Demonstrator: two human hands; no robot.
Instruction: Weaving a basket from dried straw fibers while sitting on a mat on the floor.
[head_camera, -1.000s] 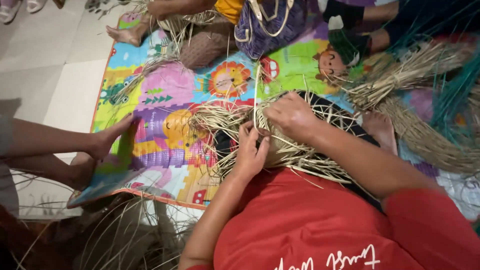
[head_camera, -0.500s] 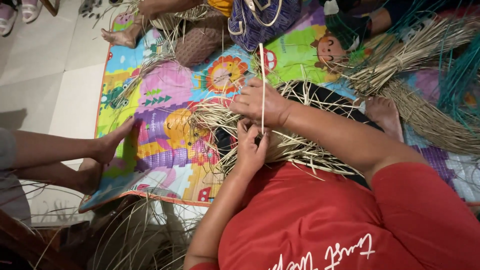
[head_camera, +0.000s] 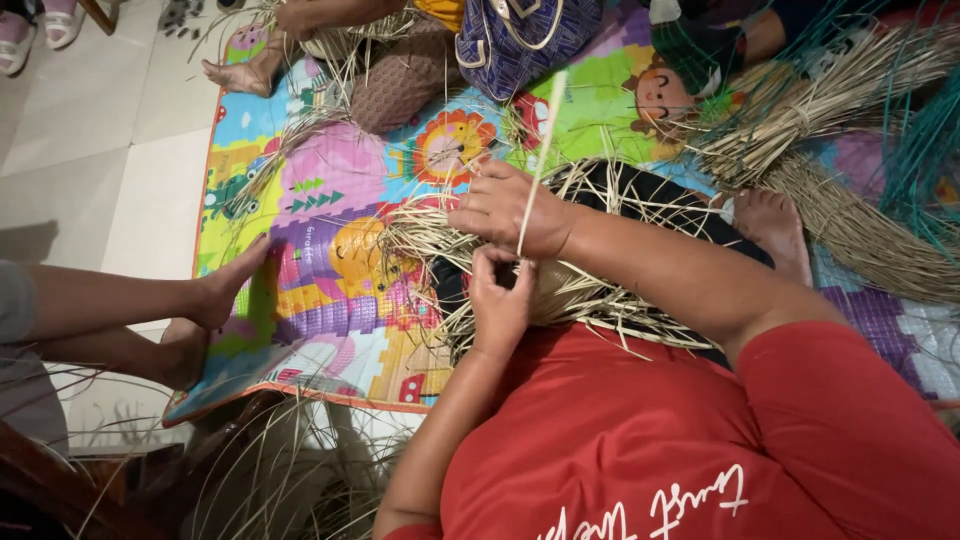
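A half-woven straw piece (head_camera: 600, 300) with loose pale strands lies across my lap, over black cloth. My left hand (head_camera: 498, 305) pinches the lower end of one long straw strand (head_camera: 541, 150), which stands up past my right hand. My right hand (head_camera: 505, 212) lies just above the left one and grips the weave's edge, fingers curled into the strands. The two hands almost touch. My red shirt fills the bottom of the view.
A colourful play mat (head_camera: 340, 270) covers the tiled floor (head_camera: 90, 170). Another person's bare legs and feet (head_camera: 215, 290) reach in from the left. A patterned bag (head_camera: 520, 40) and seated people are at the top. Straw bundles (head_camera: 840, 110) lie at the right, loose straw (head_camera: 270, 470) at the bottom left.
The long strand has been drawn up out of the weave and now stands taller. My right hand has shifted slightly left over the weave. The left hand stays pinched below it.
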